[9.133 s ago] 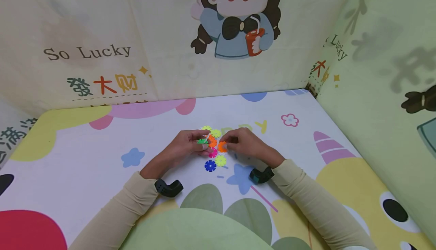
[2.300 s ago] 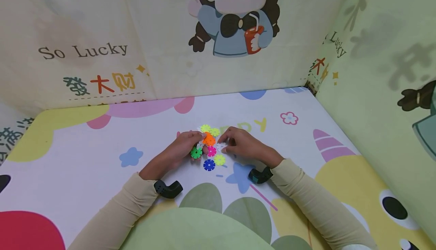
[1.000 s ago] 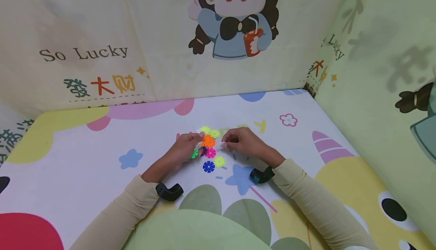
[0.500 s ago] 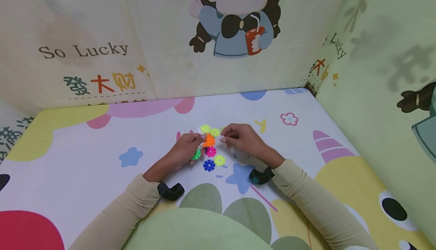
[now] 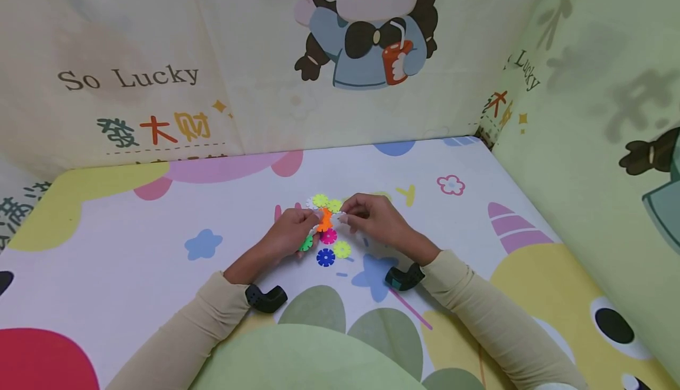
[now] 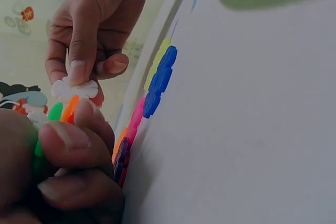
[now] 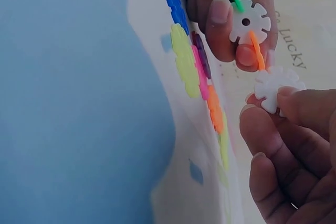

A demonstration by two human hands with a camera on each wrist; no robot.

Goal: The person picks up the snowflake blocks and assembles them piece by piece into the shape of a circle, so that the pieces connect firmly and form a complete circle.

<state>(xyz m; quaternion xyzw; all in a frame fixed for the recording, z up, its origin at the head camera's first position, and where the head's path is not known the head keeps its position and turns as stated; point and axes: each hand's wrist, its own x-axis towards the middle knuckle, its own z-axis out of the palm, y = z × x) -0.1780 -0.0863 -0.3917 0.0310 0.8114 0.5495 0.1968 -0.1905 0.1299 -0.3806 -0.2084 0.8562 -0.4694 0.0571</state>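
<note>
Along the near side of the tabletop I count two beige sleeves and two black wrist cameras. Past them, roughly midway between the left and right edges, one blue disc lies flat, with one yellow disc just beside it.

Next come two hands. The left hand has its fingers curled on a row of three pieces: one green disc, one white disc and one orange disc. The right hand keeps a narrow pinch, thumb and fingertips, on a second white disc. That disc's rim meets the held orange piece; I cannot tell whether their slots are joined.

Lying on the tabletop around there I get one pink disc, one purple disc and a second orange disc. Toward the far edge sit two more yellow discs, with a third white disc partly hidden at their left.

Beyond the far edge hangs a printed cloth showing one cartoon girl.
</note>
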